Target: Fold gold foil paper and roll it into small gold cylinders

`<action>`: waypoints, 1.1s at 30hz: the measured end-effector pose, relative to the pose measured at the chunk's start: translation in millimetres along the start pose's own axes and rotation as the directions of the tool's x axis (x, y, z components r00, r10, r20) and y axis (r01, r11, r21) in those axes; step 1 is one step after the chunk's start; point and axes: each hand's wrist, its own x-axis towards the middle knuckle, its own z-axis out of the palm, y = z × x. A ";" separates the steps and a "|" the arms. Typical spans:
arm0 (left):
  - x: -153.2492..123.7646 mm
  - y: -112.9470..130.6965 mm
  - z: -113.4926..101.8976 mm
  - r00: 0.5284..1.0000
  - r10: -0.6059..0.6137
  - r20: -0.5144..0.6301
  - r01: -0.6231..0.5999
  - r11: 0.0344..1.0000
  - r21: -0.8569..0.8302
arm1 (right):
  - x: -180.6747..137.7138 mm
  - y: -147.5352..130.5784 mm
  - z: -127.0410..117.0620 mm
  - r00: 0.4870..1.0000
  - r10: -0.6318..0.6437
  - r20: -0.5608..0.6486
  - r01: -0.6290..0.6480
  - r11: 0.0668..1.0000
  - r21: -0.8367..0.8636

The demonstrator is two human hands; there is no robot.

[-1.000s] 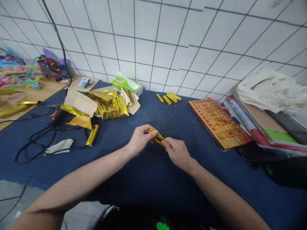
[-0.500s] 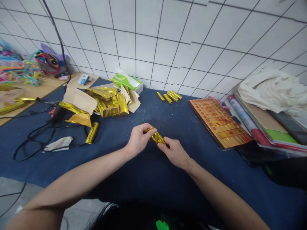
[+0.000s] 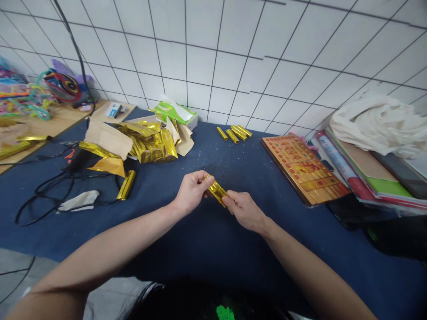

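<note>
The left hand (image 3: 191, 193) pinches the far end of a gold foil piece (image 3: 217, 192) between thumb and fingers, while the right hand (image 3: 246, 210) pinches the near end, so the piece slants between them over the table (image 3: 207, 258). Fingers cover both ends, so whether it is rolled or folded is hard to tell. Uneven pulling or twisting might crease or tear the foil; too light a pinch could let it slip or spring loose, judging by its slick-looking surface.
</note>
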 end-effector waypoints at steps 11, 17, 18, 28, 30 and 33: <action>10.5 10.5 -12.8 0.977 -0.139 0.164 0.112 0.980 0.166 | 1.5 29.1 2.4 0.940 -0.200 -0.277 0.009 0.826 -0.564; 9.0 9.8 -7.7 0.943 -0.303 0.135 0.320 0.940 -0.121 | 1.3 28.1 6.5 0.939 -0.212 -0.271 0.009 0.803 -0.596; 9.4 8.7 -7.6 0.948 -0.293 0.127 0.308 0.944 -0.122 | 1.3 27.4 7.0 0.943 -0.191 -0.273 0.011 0.837 -0.547; 12.2 -1.5 -10.5 0.992 0.063 0.110 -0.077 0.989 0.123 | 9.2 21.3 3.0 0.933 0.359 -0.032 -0.262 0.737 0.623; 11.7 -2.4 -10.5 0.988 0.081 0.130 -0.100 0.984 0.147 | 9.9 20.3 3.1 0.931 0.363 0.027 -0.296 0.711 0.638; 11.0 -1.8 -9.9 0.991 0.022 0.132 -0.041 0.989 0.143 | 10.0 19.4 3.9 0.936 0.351 -0.014 -0.268 0.740 0.617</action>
